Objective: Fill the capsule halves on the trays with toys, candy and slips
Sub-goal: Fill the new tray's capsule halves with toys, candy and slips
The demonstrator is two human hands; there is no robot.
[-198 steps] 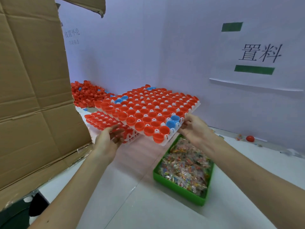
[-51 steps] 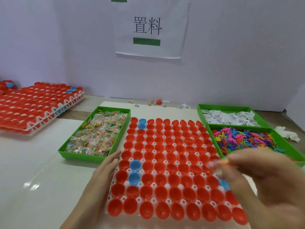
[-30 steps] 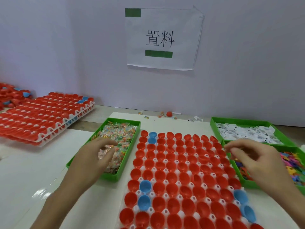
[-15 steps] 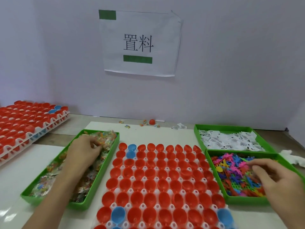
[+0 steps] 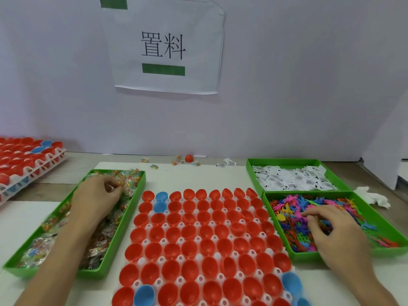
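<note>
Since half a second ago our right hand (image 5: 331,228) has slid from the near corner of the toy bin (image 5: 278,228) into the heap, while our left hand (image 5: 95,202) has stayed in the candy bin (image 5: 123,228).

Nearest us, between the two bins, lies the white tray (image 5: 162,241). Its sockets hold open red capsule halves (image 5: 192,248) and a few blue halves (image 5: 144,295), all showing bare insides.

To its right, our right hand rests on the plastic toys (image 5: 293,208), fingers curled, thumb and forefinger pinching into the pieces. To the tray's left, our left hand lies over the candy packets (image 5: 44,246), fingers bent and closed on some near the bin's far end.

Behind the toy bin, touching it, a second green bin (image 5: 287,161) holds the white slips (image 5: 293,178). A crumpled white cloth (image 5: 373,196) lies just right of the bins.

A loose red capsule half (image 5: 189,158) and scattered packets sit near the wall. Stacked filled trays (image 5: 33,171) stand at far left. A paper sign (image 5: 163,45) hangs on the wall.
</note>
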